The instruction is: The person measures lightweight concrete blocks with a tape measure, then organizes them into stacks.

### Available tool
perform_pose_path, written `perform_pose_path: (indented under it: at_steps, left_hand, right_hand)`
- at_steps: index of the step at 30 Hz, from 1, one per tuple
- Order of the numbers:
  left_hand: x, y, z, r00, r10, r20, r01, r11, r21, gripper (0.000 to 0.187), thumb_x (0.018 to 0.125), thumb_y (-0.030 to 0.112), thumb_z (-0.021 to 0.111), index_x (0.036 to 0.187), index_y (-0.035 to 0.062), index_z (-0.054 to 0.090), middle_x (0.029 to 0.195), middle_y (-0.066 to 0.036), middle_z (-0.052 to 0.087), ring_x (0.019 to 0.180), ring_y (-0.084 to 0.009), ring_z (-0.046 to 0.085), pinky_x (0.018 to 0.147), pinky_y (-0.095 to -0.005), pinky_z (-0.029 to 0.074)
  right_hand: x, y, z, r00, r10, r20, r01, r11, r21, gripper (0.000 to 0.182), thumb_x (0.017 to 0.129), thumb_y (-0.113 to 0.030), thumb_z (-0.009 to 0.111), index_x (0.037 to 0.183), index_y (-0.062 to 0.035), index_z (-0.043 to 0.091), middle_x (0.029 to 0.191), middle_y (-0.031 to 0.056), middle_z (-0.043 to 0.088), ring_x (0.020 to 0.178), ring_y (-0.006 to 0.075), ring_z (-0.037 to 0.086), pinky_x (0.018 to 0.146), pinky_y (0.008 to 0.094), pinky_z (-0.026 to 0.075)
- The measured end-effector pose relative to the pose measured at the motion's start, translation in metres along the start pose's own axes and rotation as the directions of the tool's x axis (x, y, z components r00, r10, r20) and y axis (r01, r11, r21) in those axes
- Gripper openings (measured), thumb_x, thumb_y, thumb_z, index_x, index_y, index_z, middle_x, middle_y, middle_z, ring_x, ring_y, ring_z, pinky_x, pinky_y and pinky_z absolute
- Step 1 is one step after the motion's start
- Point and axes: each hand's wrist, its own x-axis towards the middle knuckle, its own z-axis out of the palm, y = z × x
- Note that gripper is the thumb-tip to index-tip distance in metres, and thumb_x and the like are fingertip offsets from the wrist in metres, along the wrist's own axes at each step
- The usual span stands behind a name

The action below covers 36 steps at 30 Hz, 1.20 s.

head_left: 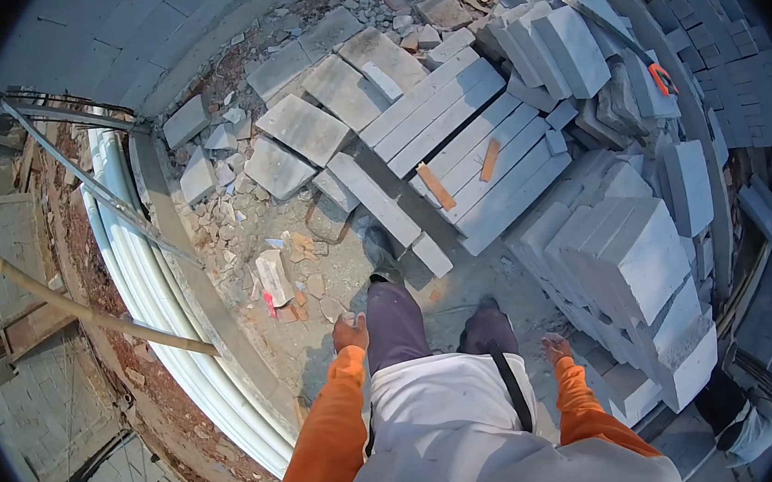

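Beside my left thigh hangs my left hand [350, 332], empty, its fingers loosely apart. My right hand [556, 347] hangs low on the other side, also empty, with the fingers slightly spread. Nearest to it is a tall stack of light grey blocks [618, 256], though the hand looks apart from them. In front of my feet, long grey blocks [491, 170] lie side by side, and two small brown wooden pieces [436, 186] rest on top. A handsaw with an orange handle [661, 80] lies on the blocks at the upper right.
Broken rubble [226, 224] covers the ground ahead and to the left. White pipes [143, 278] run along a concrete edge on my left, crossed by a bamboo pole [86, 312]. A block wall [116, 44] stands at the back; more stacked blocks [725, 50] are far right.
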Motion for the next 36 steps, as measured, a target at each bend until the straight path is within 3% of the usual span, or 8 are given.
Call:
perform_pose_path:
  at_steps: [4,9,13,14,16,21,27,36]
  left_hand:
    - [0.07,0.036,0.001,0.988,0.155,0.022,-0.157,0.984,0.086,0.037,0.084,0.032,0.071,0.104,0.0022,0.065,0.095,-0.017,0.07,0.087,-0.0355,0.068,0.078,-0.0427,0.054]
    - [0.116,0.038,0.043,0.979,0.192,-0.072,-0.2,0.972,-0.124,0.037,0.084,0.028,0.072,0.108,0.0027,0.063,0.093,-0.013,0.068,0.08,-0.0314,0.067,0.074,-0.0395,0.054]
    - [0.125,0.056,0.06,0.907,0.417,-0.056,-0.412,0.908,0.076,0.027,0.087,0.015,0.068,0.111,0.0045,0.063,0.089,-0.011,0.064,0.073,-0.0246,0.066,0.066,-0.0369,0.052]
    - [0.132,0.056,0.07,0.896,0.439,-0.065,-0.434,0.897,0.083,0.027,0.087,0.014,0.067,0.112,0.004,0.062,0.088,-0.011,0.064,0.072,-0.0242,0.065,0.066,-0.0367,0.052]
    - [0.136,0.043,0.081,0.888,0.449,-0.099,-0.438,0.891,0.116,0.027,0.088,0.011,0.067,0.113,0.0031,0.062,0.087,-0.011,0.063,0.07,-0.0232,0.064,0.064,-0.0364,0.051]
    - [0.133,0.011,0.096,0.942,0.313,-0.122,-0.296,0.945,0.14,0.029,0.088,0.011,0.066,0.114,-0.0001,0.061,0.087,-0.012,0.063,0.071,-0.0228,0.062,0.064,-0.0351,0.051]
    - [0.123,-0.003,0.091,0.987,0.05,-0.154,-0.041,0.997,0.059,0.03,0.09,0.015,0.066,0.116,0.0008,0.06,0.084,-0.009,0.062,0.07,-0.0173,0.06,0.061,-0.0297,0.049]
    - [0.117,-0.052,0.045,0.988,0.003,-0.152,0.022,0.987,0.162,0.028,0.091,0.015,0.064,0.115,0.0029,0.056,0.083,-0.01,0.062,0.064,-0.0166,0.06,0.058,-0.0297,0.053]
  right_hand:
    - [0.023,-0.088,0.056,0.983,-0.179,-0.04,0.14,0.873,-0.468,0.043,0.084,-0.027,0.074,0.116,0.0002,0.064,0.102,0.0148,0.069,0.088,0.023,0.068,0.08,0.0345,0.055]
    - [0.101,-0.195,0.173,0.97,-0.221,-0.1,0.216,0.974,-0.062,0.049,0.081,-0.02,0.075,0.123,-0.0002,0.06,0.11,0.0195,0.065,0.092,0.0264,0.068,0.082,0.0349,0.055]
    - [0.222,-0.202,0.234,0.913,-0.408,-0.028,0.39,0.889,-0.239,0.041,0.088,-0.02,0.067,0.124,-0.0005,0.059,0.092,0.0145,0.069,0.083,0.0244,0.069,0.076,0.0352,0.056]
    - [0.246,-0.223,0.245,0.968,-0.248,-0.032,0.247,0.969,-0.018,0.036,0.09,-0.03,0.064,0.109,0.001,0.066,0.082,0.0149,0.07,0.073,0.026,0.069,0.071,0.036,0.054]
    - [0.31,-0.253,0.252,0.938,-0.302,-0.171,0.194,0.865,-0.463,0.046,0.091,-0.044,0.058,0.082,0.0,0.068,0.073,0.0151,0.07,0.071,0.0303,0.068,0.071,0.0372,0.052]
    - [0.434,-0.321,0.259,0.666,-0.429,-0.611,0.25,0.899,-0.359,0.052,0.086,-0.034,0.068,0.126,-0.0049,0.057,0.116,0.0188,0.057,0.109,0.0349,0.057,0.094,0.0397,0.047]
    - [0.455,-0.332,0.268,0.783,-0.294,-0.549,0.082,0.923,-0.377,0.058,0.082,-0.022,0.071,0.132,-0.0059,0.047,0.118,0.0176,0.051,0.117,0.0359,0.049,0.098,0.0439,0.043]
    - [0.362,-0.306,0.323,0.735,-0.671,-0.1,0.601,0.713,-0.361,0.062,0.077,-0.017,0.07,0.133,-0.0023,0.045,0.111,0.0171,0.048,0.108,0.0349,0.048,0.095,0.0439,0.041]
